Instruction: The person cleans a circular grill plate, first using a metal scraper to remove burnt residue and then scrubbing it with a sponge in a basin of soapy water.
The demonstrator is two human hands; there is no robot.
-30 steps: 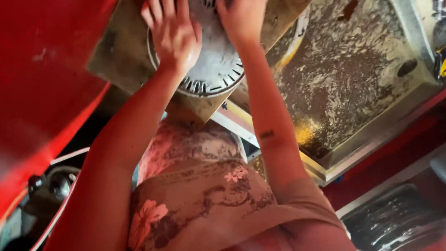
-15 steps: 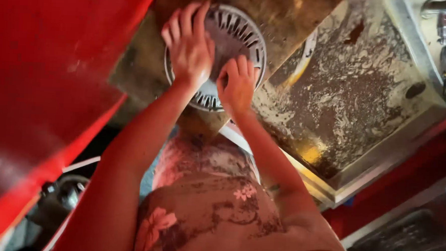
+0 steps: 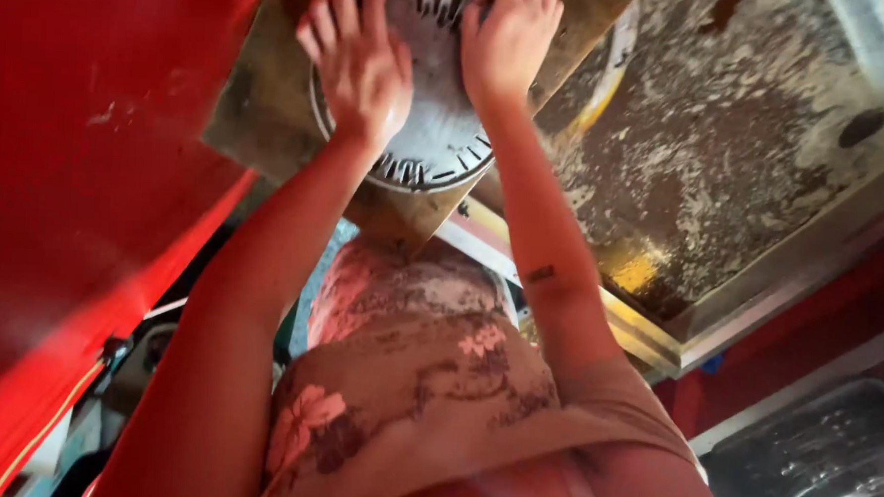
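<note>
I've got my left hand and right hand spread flat on the round slotted metal disc, neither closed around it. It looks stiff, probably weighty. The rim seems the place to hold it.

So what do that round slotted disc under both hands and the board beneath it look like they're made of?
The round disc looks like metal: silvery-grey, dull sheen, neat slots cut around its rim. It could be plated or cast; that can't be told. The board beneath it looks like worn, stained wood or plywood: matt tan-brown with a squared edge. Left hand and right hand press flat on the disc.
</note>
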